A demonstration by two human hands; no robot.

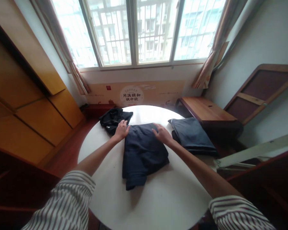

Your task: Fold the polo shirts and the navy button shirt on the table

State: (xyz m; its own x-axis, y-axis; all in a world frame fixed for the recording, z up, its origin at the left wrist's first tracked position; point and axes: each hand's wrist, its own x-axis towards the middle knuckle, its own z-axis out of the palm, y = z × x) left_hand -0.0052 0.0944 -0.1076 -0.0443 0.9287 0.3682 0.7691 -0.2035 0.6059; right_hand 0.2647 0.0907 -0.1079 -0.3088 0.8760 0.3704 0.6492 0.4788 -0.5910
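A dark navy folded garment, perhaps trousers or shorts, lies flat in the middle of the round white table. Its narrower part points toward me, with a few soft wrinkles across it. At the far left corner of the cloth rests my left hand, its fingers stretched out and apart. My right hand touches the far right corner, fingers extended over the edge. Beside my left hand is a crumpled black garment with a small white tag. To the right of my right hand lies a neatly folded dark grey garment.
Beyond the table stand a low wooden bench and a leaning wooden-framed panel at the right. Yellow-brown cabinets line the left side. A barred window with curtains is at the back, above a printed banner.
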